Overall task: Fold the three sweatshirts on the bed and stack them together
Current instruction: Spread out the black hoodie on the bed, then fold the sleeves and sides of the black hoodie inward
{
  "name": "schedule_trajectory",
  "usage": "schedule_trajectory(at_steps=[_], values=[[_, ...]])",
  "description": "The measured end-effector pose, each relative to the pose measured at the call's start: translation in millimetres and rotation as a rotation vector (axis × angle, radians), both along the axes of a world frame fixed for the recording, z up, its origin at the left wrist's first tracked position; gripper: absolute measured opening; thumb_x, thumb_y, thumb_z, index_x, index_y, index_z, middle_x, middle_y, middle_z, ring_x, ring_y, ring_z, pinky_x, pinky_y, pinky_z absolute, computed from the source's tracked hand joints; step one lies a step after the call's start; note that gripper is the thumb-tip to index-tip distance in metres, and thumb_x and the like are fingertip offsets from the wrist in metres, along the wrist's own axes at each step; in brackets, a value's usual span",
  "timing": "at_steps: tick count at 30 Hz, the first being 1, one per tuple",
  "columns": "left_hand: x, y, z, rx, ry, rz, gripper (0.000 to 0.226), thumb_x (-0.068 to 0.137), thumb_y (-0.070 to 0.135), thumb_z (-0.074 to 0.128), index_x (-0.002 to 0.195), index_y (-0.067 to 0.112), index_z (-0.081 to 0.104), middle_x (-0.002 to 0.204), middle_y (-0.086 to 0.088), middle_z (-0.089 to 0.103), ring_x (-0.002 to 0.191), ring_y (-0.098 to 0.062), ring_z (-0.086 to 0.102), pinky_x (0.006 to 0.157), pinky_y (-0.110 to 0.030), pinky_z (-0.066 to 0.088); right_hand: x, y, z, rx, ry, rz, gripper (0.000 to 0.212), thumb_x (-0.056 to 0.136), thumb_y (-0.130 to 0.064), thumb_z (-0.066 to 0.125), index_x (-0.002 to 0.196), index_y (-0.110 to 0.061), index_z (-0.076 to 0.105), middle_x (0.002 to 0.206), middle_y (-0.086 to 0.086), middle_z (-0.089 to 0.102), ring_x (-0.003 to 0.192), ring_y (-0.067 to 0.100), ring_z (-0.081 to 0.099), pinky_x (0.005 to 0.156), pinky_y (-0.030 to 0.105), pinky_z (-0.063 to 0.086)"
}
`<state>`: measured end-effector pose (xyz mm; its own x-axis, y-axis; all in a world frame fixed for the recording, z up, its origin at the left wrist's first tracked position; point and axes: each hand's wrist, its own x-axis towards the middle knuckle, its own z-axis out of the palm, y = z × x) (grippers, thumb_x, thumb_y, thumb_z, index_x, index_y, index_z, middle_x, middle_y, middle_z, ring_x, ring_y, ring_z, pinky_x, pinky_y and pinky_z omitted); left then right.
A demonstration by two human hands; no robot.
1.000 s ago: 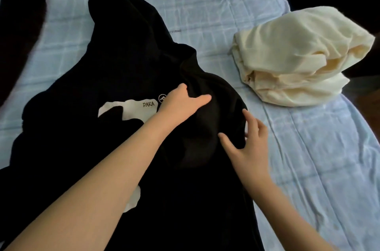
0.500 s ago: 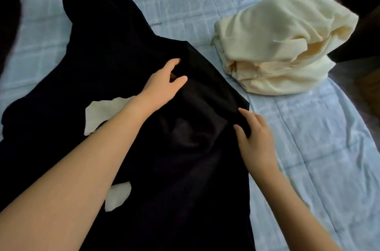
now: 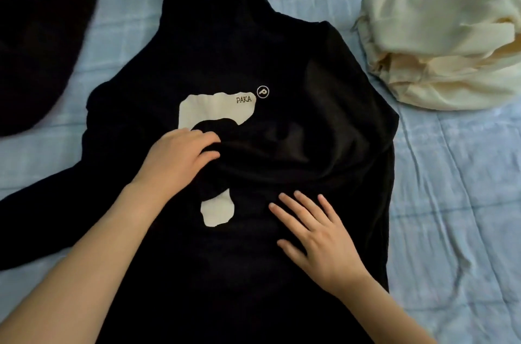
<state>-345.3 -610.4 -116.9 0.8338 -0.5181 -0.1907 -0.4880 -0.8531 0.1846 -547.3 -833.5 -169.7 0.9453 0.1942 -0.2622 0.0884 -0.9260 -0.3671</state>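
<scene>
Black garment (image 3: 42, 47) at far left on blue sheet (image 3: 451, 202), black hoodie (image 3: 225, 47) spread print-up mid-bed, left hand (image 3: 180, 157) with fingers curled into a bunched fold of it, right hand (image 3: 318, 233) flat on its front with fingers spread, cream sweatshirt (image 3: 451, 41) bundled at right.

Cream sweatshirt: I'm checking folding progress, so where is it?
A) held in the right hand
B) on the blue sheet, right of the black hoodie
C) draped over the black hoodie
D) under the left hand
B: the cream sweatshirt lies bundled on the blue sheet beside the black hoodie.
</scene>
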Motion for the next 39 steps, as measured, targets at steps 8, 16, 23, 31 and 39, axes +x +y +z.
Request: schedule_trajectory(at_steps=[8, 16, 23, 31, 39], values=[[-31.5, 52.9, 32.2, 0.304, 0.168, 0.308, 0.061, 0.092, 0.07, 0.032, 0.138, 0.034, 0.05, 0.128, 0.004, 0.061, 0.114, -0.023, 0.059, 0.083, -0.037, 0.048, 8.5, 11.8, 43.4, 0.258, -0.483, -0.258, 0.036, 0.1, -0.019, 0.052, 0.132, -0.007, 0.062, 0.13, 0.004, 0.06, 0.121, 0.023, 0.055, 0.101, 0.037, 0.047], [-83.9, 75.2, -33.0, 0.182, 0.148, 0.027, 0.068, 0.094, 0.063, 0.004, 0.156, 0.035, 0.003, 0.164, 0.008, -0.003, 0.153, -0.019, 0.0, 0.123, -0.044, -0.001, 118.0, 19.0, -0.4, -0.152, -0.117, -0.258, 0.057, 0.103, -0.056, 0.025, 0.157, -0.044, 0.013, 0.168, -0.002, 0.012, 0.154, 0.032, -0.001, 0.122, 0.06, 0.0], [-99.2, 83.3, -41.6, 0.006, -0.066, 0.119, 0.058, 0.103, 0.051, 0.016, 0.157, 0.029, 0.016, 0.164, 0.001, 0.013, 0.152, -0.021, 0.011, 0.123, -0.044, 0.003, 111.9, 48.6, 1.4, -0.075, -0.165, -0.325, 0.058, 0.102, -0.054, 0.027, 0.157, -0.037, 0.021, 0.166, 0.001, 0.02, 0.154, 0.03, 0.005, 0.122, 0.057, 0.005], [-114.0, 96.4, -83.3, -0.116, -0.048, 0.16, 0.057, 0.103, 0.044, 0.028, 0.155, 0.022, 0.027, 0.162, -0.001, 0.024, 0.151, -0.02, 0.015, 0.122, -0.043, 0.015, 87.5, 124.1, -22.5, -0.175, -0.119, -0.188, 0.062, 0.096, -0.052, 0.031, 0.156, -0.038, 0.027, 0.163, -0.005, 0.029, 0.153, 0.028, 0.016, 0.121, 0.058, 0.007], [-77.7, 179.2, -21.1, -0.619, -0.087, 0.165, 0.04, 0.099, 0.024, 0.046, 0.135, 0.013, 0.056, 0.143, -0.004, 0.053, 0.136, -0.02, 0.044, 0.114, -0.034, 0.034, 112.6, 197.7, 35.1, 0.252, -0.139, -0.507, 0.056, 0.099, -0.044, 0.038, 0.153, -0.03, 0.035, 0.16, -0.005, 0.034, 0.151, 0.02, 0.021, 0.122, 0.05, 0.022]])
